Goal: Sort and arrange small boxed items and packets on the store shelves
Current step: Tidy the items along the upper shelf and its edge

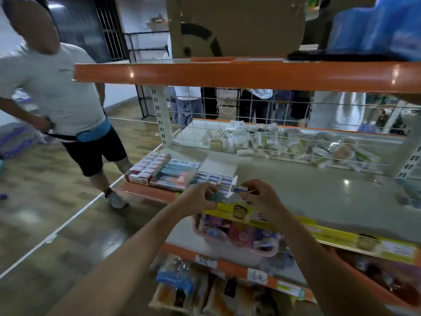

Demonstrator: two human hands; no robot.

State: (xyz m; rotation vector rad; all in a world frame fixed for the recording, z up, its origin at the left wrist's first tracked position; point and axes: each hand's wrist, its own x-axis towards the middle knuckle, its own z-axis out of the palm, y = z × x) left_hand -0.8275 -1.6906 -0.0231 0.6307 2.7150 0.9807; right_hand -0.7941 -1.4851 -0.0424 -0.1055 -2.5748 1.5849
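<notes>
1. Landmark taken: the middle shelf [307, 192], grey surface with an orange front lip.
2. Left hand [197, 197] is held just above the shelf's front edge, fingers curled; a small grey-green item [215, 197] is pinched — its kind cannot be told through blur.
3. Right hand [259, 195] is held beside the left, over the same edge; a small blue-and-white box [239, 189] is pinched between thumb and fingertips.
4. An open white carton of matching small boxes [215, 177] is seen on the shelf just behind the hands.
5. Red-and-white boxes [147, 167] and longer blue-pink packs [176, 175] are stacked at the shelf's left end.
6. Clear packets [284, 144] are heaped at the shelf's back, behind a wire grid.
7. A pink basket [239, 236] of packets sits below the shelf's front edge — under the hands.
</notes>
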